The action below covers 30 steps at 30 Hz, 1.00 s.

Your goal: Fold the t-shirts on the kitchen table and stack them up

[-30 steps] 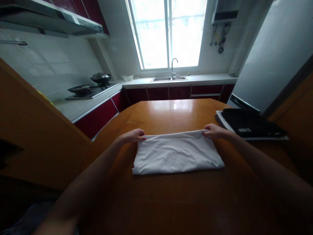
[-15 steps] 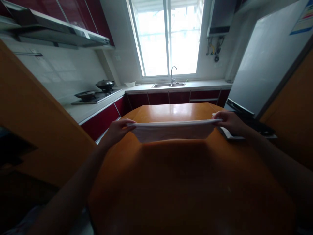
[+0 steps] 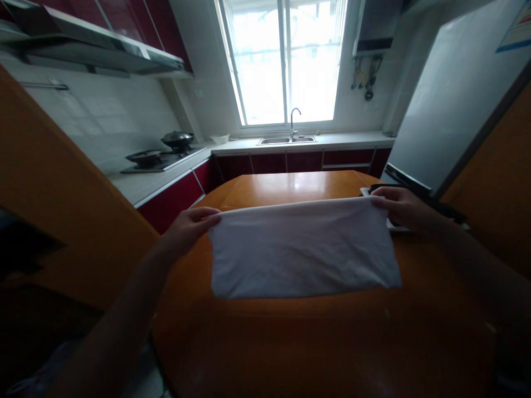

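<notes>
A white cloth hangs stretched between my two hands above the wooden table. My left hand is closed, pinching the cloth's upper left corner between thumb and fingers. At the upper right corner, my right hand grips it the same way, slightly higher than the left. The top edge is pulled taut and slopes up to the right. Below, the fabric falls with soft wrinkles, its lower edge near or over the tabletop; whether it touches I cannot tell.
Past the right hand lie dark items and something white on the table's right side. Behind the table runs a counter with a sink. Pans sit on the stove at left. A refrigerator stands at right.
The cloth, seen before as a narrow raised strip, now hangs down with its broad face showing. My hands have moved slightly apart, the right one a little up.
</notes>
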Motion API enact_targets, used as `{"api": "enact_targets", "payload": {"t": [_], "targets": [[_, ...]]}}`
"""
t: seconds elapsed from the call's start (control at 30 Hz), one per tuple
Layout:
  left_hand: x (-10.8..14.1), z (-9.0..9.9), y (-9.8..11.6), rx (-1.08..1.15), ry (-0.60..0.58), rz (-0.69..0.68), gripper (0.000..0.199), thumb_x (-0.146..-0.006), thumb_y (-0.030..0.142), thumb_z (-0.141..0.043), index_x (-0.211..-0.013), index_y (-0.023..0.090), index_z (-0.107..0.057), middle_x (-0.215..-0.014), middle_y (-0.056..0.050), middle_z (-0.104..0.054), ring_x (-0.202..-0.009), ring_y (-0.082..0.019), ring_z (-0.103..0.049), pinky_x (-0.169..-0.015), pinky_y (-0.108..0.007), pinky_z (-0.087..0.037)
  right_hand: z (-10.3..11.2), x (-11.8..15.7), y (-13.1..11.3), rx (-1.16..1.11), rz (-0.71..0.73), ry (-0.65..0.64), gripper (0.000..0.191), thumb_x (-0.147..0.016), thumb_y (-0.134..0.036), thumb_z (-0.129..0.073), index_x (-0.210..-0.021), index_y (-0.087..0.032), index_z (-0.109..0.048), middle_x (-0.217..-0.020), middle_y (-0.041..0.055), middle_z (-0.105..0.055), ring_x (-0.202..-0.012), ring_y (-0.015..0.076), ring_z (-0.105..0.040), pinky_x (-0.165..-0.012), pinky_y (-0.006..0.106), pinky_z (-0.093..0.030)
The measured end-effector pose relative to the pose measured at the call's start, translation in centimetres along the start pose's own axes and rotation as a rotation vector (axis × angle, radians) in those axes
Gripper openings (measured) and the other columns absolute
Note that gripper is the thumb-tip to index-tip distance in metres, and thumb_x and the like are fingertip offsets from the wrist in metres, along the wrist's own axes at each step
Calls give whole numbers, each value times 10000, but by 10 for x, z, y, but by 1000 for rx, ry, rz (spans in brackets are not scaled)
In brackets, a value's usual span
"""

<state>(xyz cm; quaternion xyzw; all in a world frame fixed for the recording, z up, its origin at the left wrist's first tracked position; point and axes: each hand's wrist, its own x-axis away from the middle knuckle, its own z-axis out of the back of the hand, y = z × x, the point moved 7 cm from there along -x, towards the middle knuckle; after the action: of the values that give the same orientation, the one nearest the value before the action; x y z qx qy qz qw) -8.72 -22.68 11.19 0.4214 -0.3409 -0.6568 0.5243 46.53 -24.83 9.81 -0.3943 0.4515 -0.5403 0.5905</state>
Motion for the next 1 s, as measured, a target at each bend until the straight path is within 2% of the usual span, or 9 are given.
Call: {"api": "enact_targets", "payload": {"t": [0.13,0.27,0.47,0.57,0.63,0.73,0.8,0.9,1.0], "targets": [[-35,-43,-64,56,-211,226,486,-640,518,-846,-948,150,-768,-882,-89,-752,-758,-191,-675,-698,-302,-547,-35,-36,59,-20,-194,-56,358,-685,-421,-851,-878,-158,-705,-819,81,-712,-721,184,-660,-665,294,-559],[-64,-69,-108,-19,-268,330,515,-563,514,-856,-886,125,-761,-846,-105,-752,-755,-204,-673,-711,-317,-533,-57,-65,109,34,-298,-36,322,-683,-359,-861,-846,-126,-711,-765,66,-707,-647,136,-633,-609,244,-534],[-93,-74,-119,-231,-256,280,500,-536,527,-823,-838,133,-762,-781,-72,-742,-766,-223,-660,-704,-310,-494,-58,-95,133,129,-274,-28,360,-659,-363,-860,-864,-105,-716,-740,66,-703,-613,133,-613,-542,221,-486],[-104,-79,-121,-348,-272,243,462,-591,526,-784,-840,138,-754,-806,-78,-739,-797,-241,-665,-720,-318,-501,-60,-103,129,340,-227,-60,348,-710,-387,-811,-890,-103,-722,-780,84,-712,-676,168,-634,-600,251,-510],[-106,-82,-117,-457,-228,197,454,-646,500,-761,-920,138,-748,-904,-98,-742,-876,-262,-671,-776,-334,-517,-62,-101,118,579,-167,-13,310,-757,-371,-763,-926,-113,-730,-871,115,-723,-796,215,-658,-718,297,-538],[-94,-86,-91,-645,-43,22,449,-786,440,-679,-1109,130,-713,-1127,-141,-702,-1087,-290,-635,-972,-377,-483,-75,-81,84,869,40,172,320,-866,-351,-631,-1087,-136,-719,-1127,178,-684,-1075,301,-623,-951,394,-499],[-69,-97,-69,-700,7,-141,433,-912,404,-550,-1222,126,-669,-1244,-151,-656,-1192,-277,-593,-1073,-384,-425,-94,-54,66,903,205,203,380,-941,-342,-503,-1215,-141,-672,-1268,190,-628,-1212,320,-562,-1047,425,-445],[-18,-127,-57,-727,-133,-310,468,-1019,410,-393,-1349,154,-606,-1377,-135,-596,-1282,-252,-545,-1134,-376,-378,-126,-10,65,898,325,76,468,-990,-360,-386,-1340,-133,-598,-1425,184,-546,-1328,315,-491,-1111,442,-400],[20,-142,-74,-824,-258,-305,511,-1032,466,-379,-1458,226,-524,-1573,-113,-419,-1467,-299,-343,-1207,-496,-250,-138,18,91,962,286,-32,551,-1009,-415,-335,-1429,-115,-527,-1559,198,-410,-1443,336,-368,-1165,522,-317]]}}
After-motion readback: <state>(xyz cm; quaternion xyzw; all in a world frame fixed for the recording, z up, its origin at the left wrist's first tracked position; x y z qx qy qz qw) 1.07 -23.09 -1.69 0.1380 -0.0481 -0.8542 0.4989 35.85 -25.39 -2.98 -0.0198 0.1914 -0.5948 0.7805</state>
